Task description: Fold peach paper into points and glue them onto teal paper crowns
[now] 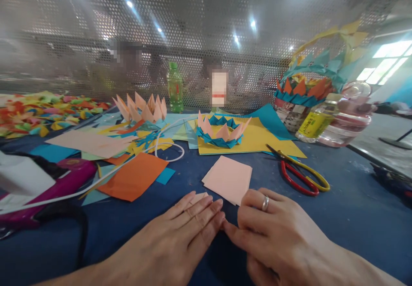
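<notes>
My left hand (185,230) lies flat on the blue table (347,200), fingers stretched together over a small pale pink folded paper (197,198) whose corner pokes out above the fingertips. My right hand (273,230), with a ring on one finger, is curled beside it; its forefinger presses down next to the left fingertips. What lies under the right fingers is hidden. A small stack of pale pink paper squares (228,178) rests just beyond both hands.
Red and yellow scissors (301,176) lie to the right. A pink-and-blue paper crown (222,131) sits on yellow sheets, an orange sheet (133,176) and a magenta glue gun (61,183) at left. Bottles (317,120), a paper basket (301,95) and a perforated screen stand behind.
</notes>
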Tool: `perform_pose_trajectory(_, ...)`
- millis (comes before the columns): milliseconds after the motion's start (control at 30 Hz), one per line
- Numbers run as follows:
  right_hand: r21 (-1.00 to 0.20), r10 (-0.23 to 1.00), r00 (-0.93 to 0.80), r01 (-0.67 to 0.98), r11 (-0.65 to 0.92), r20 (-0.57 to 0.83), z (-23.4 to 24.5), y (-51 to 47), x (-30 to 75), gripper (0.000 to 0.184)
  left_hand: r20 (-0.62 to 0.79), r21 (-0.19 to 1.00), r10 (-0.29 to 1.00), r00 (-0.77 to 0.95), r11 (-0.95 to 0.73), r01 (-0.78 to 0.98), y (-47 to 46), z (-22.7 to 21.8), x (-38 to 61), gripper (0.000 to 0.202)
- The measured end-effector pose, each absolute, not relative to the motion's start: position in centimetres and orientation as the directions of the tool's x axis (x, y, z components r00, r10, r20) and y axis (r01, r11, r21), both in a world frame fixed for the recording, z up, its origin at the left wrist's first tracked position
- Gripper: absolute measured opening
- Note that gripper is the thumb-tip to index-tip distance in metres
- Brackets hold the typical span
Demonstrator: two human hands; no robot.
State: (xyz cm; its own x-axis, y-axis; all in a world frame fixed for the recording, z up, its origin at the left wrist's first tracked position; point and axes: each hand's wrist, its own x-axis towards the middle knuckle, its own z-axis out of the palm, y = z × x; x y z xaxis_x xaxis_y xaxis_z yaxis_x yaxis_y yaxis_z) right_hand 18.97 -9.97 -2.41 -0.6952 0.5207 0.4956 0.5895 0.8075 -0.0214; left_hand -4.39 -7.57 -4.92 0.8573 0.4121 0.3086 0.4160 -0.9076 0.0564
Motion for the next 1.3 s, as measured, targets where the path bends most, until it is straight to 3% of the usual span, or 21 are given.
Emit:
perform_pose_trajectory(233, -0.122, 0.602, -0.685, 0.613, 0.781, 0.410, -2.6, -10.5, 18.9, 0.030, 0.446, 0.032, 0.448, 0.774, -0.873, 0.487, -7.7, -5.4, -4.2, 0.042)
perform_pose_trajectory(400, -0.116, 0.525, -0.697, 0.545, 0.830, 0.488, -2.9, -10.0, 19.0, 0.023, 0.466, -0.007, 0.417, 0.780, -0.880, 0.475, -8.1, -3.7, -4.5, 0.061)
perform_pose_trajectory(600, -0.187, 0.652, -0.651, 0.637, 0.748, 0.389, -2.1, -10.8, 18.7, 0.023, 0.483, -0.116, 0.416, 0.770, -0.842, 0.528, -9.4, -1.4, -3.8, 0.065)
perform_pose_trajectory(733, -0.213, 0.641, -0.655, 0.613, 0.761, 0.401, -1.6, -10.9, 18.6, 0.020, 0.472, -0.165, 0.425, 0.772, -0.818, 0.551, -9.3, -1.6, -3.5, 0.072)
perform_pose_trajectory(900, -0.182, 0.605, -0.675, 0.591, 0.786, 0.423, -1.6, -10.4, 18.7, 0.018, 0.559, -0.027, 0.511, 0.653, -0.776, 0.630, -8.9, -2.0, -4.1, 0.041)
perform_pose_trajectory(1033, -0.145, 0.584, -0.694, 0.584, 0.799, 0.422, -1.9, -10.2, 18.8, 0.027, 0.517, 0.180, 0.704, 0.487, -0.645, 0.743, -8.4, -1.9, -4.4, 0.023)
perform_pose_trajectory(1133, -0.149, 0.572, -0.677, 0.577, 0.803, 0.463, -1.9, -10.0, 18.8, 0.027, 0.425, 0.313, 0.766, 0.482, -0.624, 0.716, -7.6, -2.0, -4.0, 0.030)
perform_pose_trajectory(1300, -0.234, 0.587, -0.575, 0.572, 0.786, 0.570, -1.4, -9.7, 18.7, 0.026, 0.171, 0.408, 0.826, 0.537, -0.555, 0.725, -6.0, -1.3, -2.8, 0.049)
